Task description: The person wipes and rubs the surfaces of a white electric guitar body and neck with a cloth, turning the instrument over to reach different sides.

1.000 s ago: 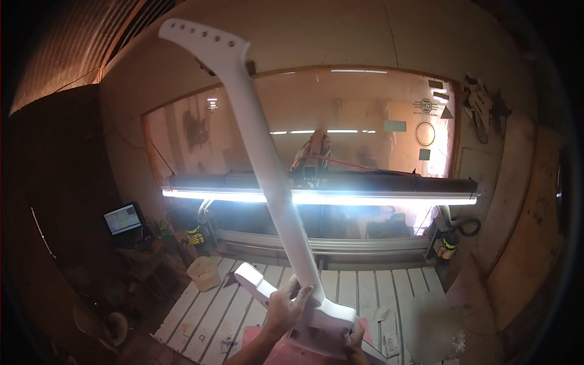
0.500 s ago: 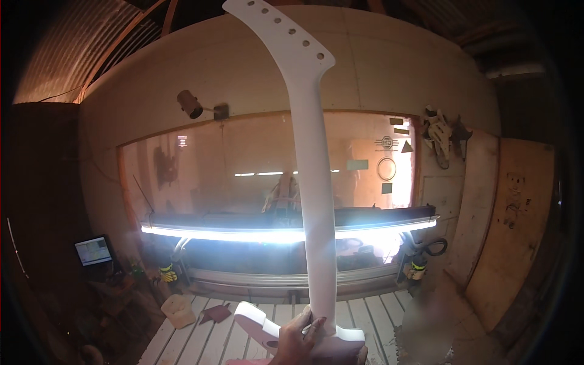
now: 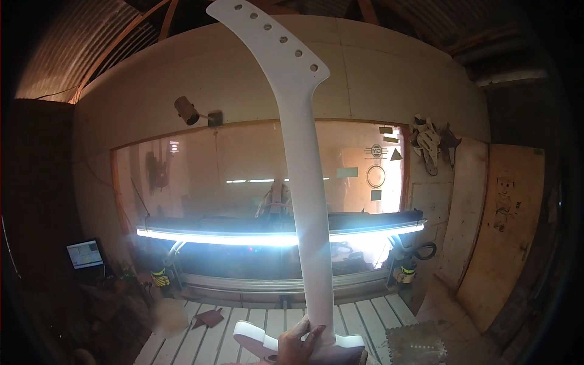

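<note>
A white electric guitar, its back facing me, stands almost upright with the neck pointing up. Its angled headstock has a row of several round holes and leans to the left at the top of the view. My left hand is closed around the base of the neck, where it meets the body, with the thumb to the right. The guitar's body is cut off by the lower edge. A small brownish patch shows at its right side; whether it belongs to my right hand I cannot make out.
Below lies a white slatted table with a folded reddish-brown sheet and a blurred pale round thing. Behind it, a bright light tube runs along a metal rail before a window. A screen glows at left.
The whole view has shifted slightly, so the guitar and the room lie lower and further left. The headstock tilts a little more to the left. My left hand keeps its hold.
</note>
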### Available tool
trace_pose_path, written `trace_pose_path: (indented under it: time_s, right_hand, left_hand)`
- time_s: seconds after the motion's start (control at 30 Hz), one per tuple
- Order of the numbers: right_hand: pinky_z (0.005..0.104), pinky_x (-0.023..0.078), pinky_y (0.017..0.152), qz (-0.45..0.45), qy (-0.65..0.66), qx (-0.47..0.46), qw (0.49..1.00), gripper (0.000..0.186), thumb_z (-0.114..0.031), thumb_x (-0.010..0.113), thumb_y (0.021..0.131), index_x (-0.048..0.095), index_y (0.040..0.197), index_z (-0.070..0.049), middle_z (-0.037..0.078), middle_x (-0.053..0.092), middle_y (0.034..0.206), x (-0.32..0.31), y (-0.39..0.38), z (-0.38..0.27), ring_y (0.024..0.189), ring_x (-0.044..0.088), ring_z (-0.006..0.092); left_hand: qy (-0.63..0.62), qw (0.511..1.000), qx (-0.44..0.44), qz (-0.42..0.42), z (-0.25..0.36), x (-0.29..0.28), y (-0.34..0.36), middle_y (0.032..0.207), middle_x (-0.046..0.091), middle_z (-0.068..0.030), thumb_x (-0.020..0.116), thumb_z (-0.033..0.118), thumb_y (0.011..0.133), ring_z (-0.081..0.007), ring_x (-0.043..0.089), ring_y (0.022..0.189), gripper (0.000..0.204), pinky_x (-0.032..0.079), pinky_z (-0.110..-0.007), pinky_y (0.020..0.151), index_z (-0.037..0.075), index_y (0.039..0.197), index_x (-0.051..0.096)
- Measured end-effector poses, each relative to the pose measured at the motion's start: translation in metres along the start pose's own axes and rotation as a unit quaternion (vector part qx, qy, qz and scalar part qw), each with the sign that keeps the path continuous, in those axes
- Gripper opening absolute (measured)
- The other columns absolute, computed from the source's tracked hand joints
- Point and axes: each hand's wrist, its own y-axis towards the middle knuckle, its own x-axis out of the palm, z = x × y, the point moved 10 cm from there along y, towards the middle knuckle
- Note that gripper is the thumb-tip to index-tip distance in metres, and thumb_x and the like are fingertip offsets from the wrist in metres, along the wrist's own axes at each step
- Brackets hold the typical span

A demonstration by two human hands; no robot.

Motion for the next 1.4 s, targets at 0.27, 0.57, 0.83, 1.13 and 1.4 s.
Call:
trace_pose_path:
  time_s: [0.27,0.57,0.83,1.13,1.4]
  right_hand:
    - [0.0405,0.047,0.062,-0.013,-0.009,-0.002,1.000,0.065,-0.060,0.049,0.096,0.061,0.100,0.004,0.015,0.061,0.075,0.005,-0.008,0.004,0.067,0.059,0.0291]
    - [0.0421,0.047,0.062,-0.027,-0.018,-0.005,0.999,0.064,-0.057,0.046,0.098,0.061,0.100,0.005,0.017,0.061,0.075,0.013,-0.016,0.005,0.067,0.059,0.0315]
    - [0.0434,0.047,0.063,-0.034,-0.042,-0.003,0.999,0.063,-0.055,0.043,0.099,0.061,0.100,0.005,0.018,0.061,0.074,0.023,-0.022,0.002,0.066,0.058,0.0336]
    - [0.0450,0.047,0.063,-0.036,-0.094,-0.010,0.995,0.062,-0.053,0.040,0.101,0.061,0.100,0.005,0.019,0.060,0.074,0.048,-0.038,-0.006,0.066,0.058,0.0361]
    - [0.0463,0.047,0.064,-0.018,-0.164,-0.021,0.986,0.061,-0.051,0.037,0.103,0.061,0.100,0.005,0.020,0.060,0.073,0.048,-0.062,-0.011,0.066,0.057,0.0382]
  left_hand:
    - [-0.132,0.987,-0.090,-0.019,-0.014,-0.007,0.001,0.104,0.072,-0.0168,0.070,0.015,0.095,-0.0220,0.071,0.099,0.035,0.059,-0.035,0.084,-0.008,0.118,0.058]
    - [-0.153,0.978,-0.140,0.004,-0.052,-0.030,-0.005,0.104,0.072,-0.0184,0.071,0.020,0.096,-0.0240,0.072,0.099,0.036,0.059,-0.037,0.084,-0.006,0.117,0.058]
    - [-0.167,0.973,-0.160,0.022,-0.077,-0.059,-0.012,0.102,0.073,-0.0177,0.071,0.019,0.096,-0.0225,0.072,0.097,0.035,0.058,-0.034,0.082,-0.007,0.117,0.058]
    - [-0.224,0.958,-0.176,-0.016,-0.106,-0.108,-0.015,0.114,0.068,-0.0177,0.066,0.018,0.099,-0.0213,0.067,0.109,0.037,0.053,-0.035,0.092,-0.006,0.123,0.052]
    - [-0.283,0.953,-0.075,-0.077,-0.056,-0.211,0.039,0.111,0.066,-0.0110,0.063,0.023,0.102,-0.0172,0.065,0.105,0.033,0.052,-0.033,0.089,-0.004,0.120,0.056]
